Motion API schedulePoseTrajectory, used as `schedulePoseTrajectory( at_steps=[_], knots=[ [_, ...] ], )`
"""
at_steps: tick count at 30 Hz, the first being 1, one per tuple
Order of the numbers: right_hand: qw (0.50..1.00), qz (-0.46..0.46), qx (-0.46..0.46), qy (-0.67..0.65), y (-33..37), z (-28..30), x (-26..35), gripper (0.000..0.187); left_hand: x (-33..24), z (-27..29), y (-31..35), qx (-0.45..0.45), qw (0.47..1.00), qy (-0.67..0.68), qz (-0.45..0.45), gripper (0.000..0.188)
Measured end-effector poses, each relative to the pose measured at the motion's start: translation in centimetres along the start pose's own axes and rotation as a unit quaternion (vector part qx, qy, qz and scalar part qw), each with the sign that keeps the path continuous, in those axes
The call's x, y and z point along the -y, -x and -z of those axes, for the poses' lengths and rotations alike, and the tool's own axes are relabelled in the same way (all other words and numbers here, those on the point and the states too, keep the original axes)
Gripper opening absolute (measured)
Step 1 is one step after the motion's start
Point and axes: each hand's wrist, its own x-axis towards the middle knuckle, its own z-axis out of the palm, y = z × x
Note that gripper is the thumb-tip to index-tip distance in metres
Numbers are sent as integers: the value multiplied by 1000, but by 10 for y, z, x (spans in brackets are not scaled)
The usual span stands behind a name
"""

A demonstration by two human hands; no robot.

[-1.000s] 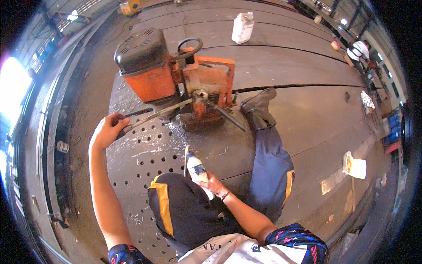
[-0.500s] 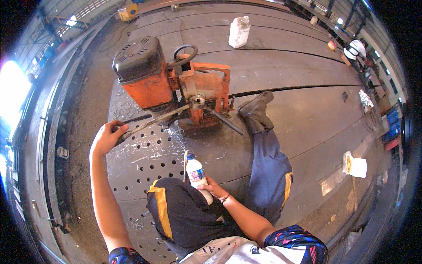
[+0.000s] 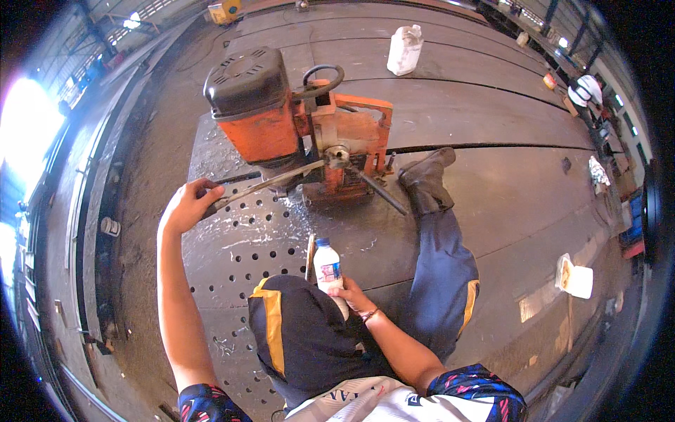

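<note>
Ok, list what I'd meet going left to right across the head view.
Small white tub → left hand → black motor cover → blue-capped bottle held in the right hand → dark boot → open white container.

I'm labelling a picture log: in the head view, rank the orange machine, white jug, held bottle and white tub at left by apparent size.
1. Orange machine
2. White jug and held bottle: too alike to rank; the bottle looks longer but narrower and is nearer
3. White tub
</note>
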Motion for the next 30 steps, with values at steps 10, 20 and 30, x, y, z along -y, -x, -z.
schedulePoseTrajectory(
  at_steps=[10,20,30],
  knots=[
    [998,-14,32,-60,3,-4,13,51,4,-1,1,-26,999,-28,-30,54],
    [997,-52,-37,-38,3,-5,7,59,5,-1,1,-20,999,-24,-26,55],
    [999,-18,0,41,-1,-15,10,50,8,-2,1,-25,999,-15,-28,47]
  ],
)
